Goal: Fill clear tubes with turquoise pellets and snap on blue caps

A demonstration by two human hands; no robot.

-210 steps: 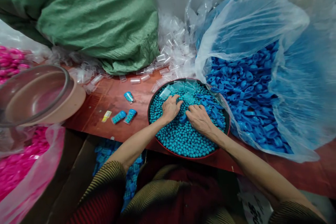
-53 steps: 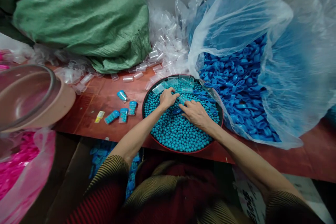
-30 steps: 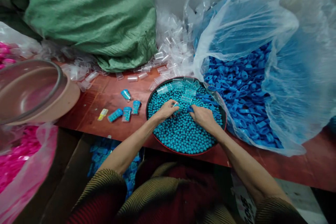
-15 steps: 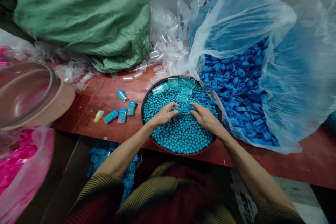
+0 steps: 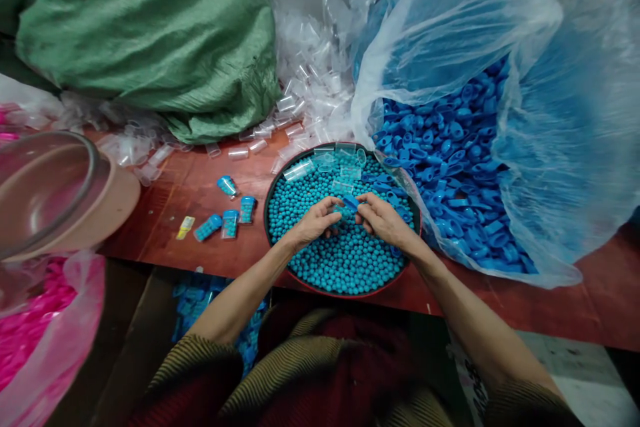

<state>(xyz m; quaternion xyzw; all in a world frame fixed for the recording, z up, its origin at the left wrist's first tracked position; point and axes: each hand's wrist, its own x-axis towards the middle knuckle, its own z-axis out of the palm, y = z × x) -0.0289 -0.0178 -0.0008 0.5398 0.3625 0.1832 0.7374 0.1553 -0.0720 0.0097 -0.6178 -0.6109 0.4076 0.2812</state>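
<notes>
In the head view, the hands almost meet over the tray; the right hand pinches a blue piece between thumb and fingers, its tip reaching towards the left hand. The left fingers are curled, but what they may hold is hard to make out against the beads, and I cannot tell whether they grip anything. Clear tubes lie on the beads at the tray's far side. On the table, left of the tray, are four filled tubes and a yellow tag. The green sack hides part of the heap of tubes and is cut off above; the basins run out of frame at left. The bag at right partly veils its blue pieces. Blue things below the table are partly hidden by the left forearm.
</notes>
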